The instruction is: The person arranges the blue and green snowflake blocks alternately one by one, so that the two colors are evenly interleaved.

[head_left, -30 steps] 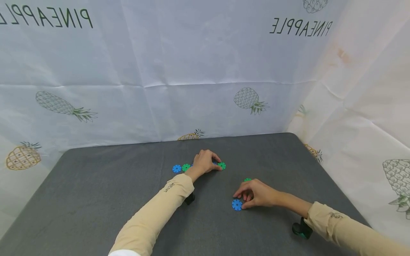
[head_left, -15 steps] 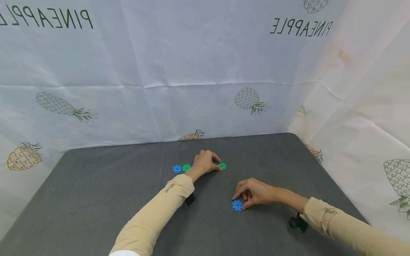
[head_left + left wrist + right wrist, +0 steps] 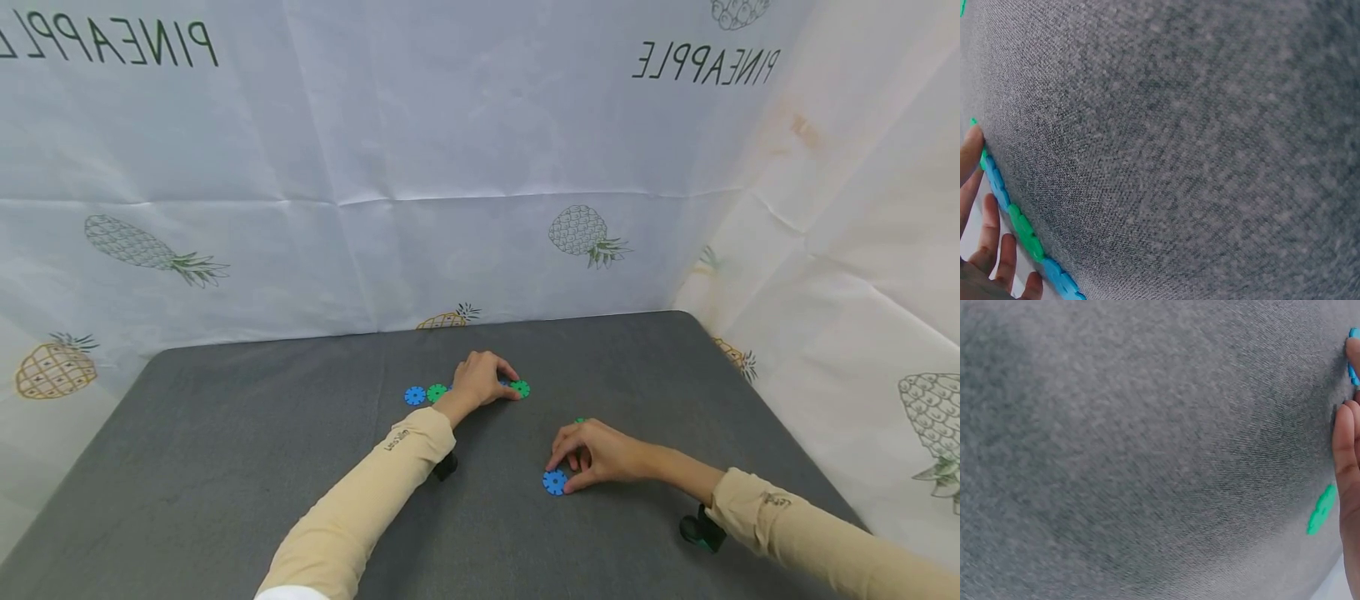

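My left hand (image 3: 478, 379) reaches over a row of slotted plastic discs near the back of the table. Its thumb and index finger pinch the green disc (image 3: 521, 389) at the row's right end. Part of the row is hidden under this hand; a blue disc (image 3: 415, 396) and a green one show at its left end. In the left wrist view, blue and green discs such as this green one (image 3: 1025, 231) lie edge to edge. Closer to me, my right hand (image 3: 606, 454) pinches a blue disc (image 3: 555, 482) flat on the table between thumb and index finger.
Behind my right hand lies a loose green disc, mostly hidden in the head view and plain in the right wrist view (image 3: 1321, 509). A grey cloth covers the table (image 3: 225, 483). White pineapple-print curtains (image 3: 450, 150) hang along its back and right sides.
My right index finger has come down to the blue disc's far edge, and the hand now covers more of the loose green disc. My left hand stays where it was.
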`<control>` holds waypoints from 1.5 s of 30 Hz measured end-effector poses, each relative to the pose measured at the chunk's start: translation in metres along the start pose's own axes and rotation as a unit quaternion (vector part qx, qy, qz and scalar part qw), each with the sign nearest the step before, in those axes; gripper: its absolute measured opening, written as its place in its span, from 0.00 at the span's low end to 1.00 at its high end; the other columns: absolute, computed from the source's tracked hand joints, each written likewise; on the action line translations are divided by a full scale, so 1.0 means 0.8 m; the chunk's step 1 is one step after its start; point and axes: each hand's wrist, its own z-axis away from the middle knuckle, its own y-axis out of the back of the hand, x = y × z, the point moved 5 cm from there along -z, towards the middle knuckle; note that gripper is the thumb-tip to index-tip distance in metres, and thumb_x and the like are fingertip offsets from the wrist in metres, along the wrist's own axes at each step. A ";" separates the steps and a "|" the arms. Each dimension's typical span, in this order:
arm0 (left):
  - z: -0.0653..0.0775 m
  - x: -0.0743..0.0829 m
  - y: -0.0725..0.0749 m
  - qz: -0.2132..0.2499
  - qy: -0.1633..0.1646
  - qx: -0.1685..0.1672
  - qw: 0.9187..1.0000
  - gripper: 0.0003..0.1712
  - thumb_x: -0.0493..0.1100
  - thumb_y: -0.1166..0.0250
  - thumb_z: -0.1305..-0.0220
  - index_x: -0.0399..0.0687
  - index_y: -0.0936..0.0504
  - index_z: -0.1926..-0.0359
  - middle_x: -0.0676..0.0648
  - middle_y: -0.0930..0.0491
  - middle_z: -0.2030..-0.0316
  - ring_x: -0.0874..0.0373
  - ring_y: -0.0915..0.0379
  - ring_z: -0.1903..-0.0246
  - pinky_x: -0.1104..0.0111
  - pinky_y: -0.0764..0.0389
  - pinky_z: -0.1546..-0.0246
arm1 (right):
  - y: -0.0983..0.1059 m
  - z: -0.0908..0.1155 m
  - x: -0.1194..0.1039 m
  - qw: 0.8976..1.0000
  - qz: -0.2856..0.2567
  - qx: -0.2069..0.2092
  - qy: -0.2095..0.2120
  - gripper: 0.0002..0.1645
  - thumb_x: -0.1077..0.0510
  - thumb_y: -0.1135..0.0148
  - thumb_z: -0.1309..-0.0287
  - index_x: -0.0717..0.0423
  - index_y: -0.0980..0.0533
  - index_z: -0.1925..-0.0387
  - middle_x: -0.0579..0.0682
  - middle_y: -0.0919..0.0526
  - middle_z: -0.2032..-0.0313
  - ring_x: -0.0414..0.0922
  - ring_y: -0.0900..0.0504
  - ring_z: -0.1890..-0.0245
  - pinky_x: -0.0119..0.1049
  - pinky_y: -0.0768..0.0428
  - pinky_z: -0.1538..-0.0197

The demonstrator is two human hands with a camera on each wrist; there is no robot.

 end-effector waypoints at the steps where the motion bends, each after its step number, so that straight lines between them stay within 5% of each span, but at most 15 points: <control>1: 0.000 0.000 0.000 0.001 0.000 -0.001 1.000 0.12 0.51 0.24 0.50 0.58 0.11 0.62 0.51 0.17 0.56 0.49 0.26 0.50 0.50 0.31 0.44 | 0.000 0.001 0.000 1.000 -0.001 0.004 0.000 0.14 0.54 0.29 0.47 0.55 0.16 0.59 0.47 0.19 0.63 0.37 0.24 0.74 0.25 0.22 0.74; 11: 0.001 0.001 0.000 -0.005 0.002 0.002 1.000 0.13 0.52 0.24 0.50 0.58 0.11 0.62 0.52 0.17 0.55 0.50 0.26 0.50 0.51 0.30 0.45 | 0.001 0.002 0.003 0.999 -0.027 0.010 -0.016 0.13 0.55 0.29 0.47 0.53 0.17 0.59 0.43 0.19 0.69 0.36 0.22 0.73 0.28 0.20 0.73; 25: 0.001 0.002 0.000 -0.010 -0.004 0.008 1.000 0.12 0.51 0.23 0.51 0.58 0.11 0.63 0.51 0.18 0.55 0.50 0.26 0.51 0.51 0.27 0.49 | 0.016 0.006 0.014 0.993 -0.087 0.052 -0.056 0.15 0.55 0.30 0.46 0.56 0.18 0.57 0.46 0.17 0.65 0.37 0.19 0.68 0.34 0.17 0.65; 45: -0.001 -0.001 -0.003 -0.010 0.018 0.008 1.000 0.12 0.53 0.24 0.51 0.61 0.11 0.63 0.53 0.18 0.55 0.54 0.25 0.53 0.61 0.21 0.63 | 0.047 0.004 0.037 0.984 -0.088 0.105 -0.116 0.17 0.58 0.29 0.47 0.61 0.18 0.56 0.52 0.16 0.61 0.41 0.18 0.67 0.35 0.17 0.62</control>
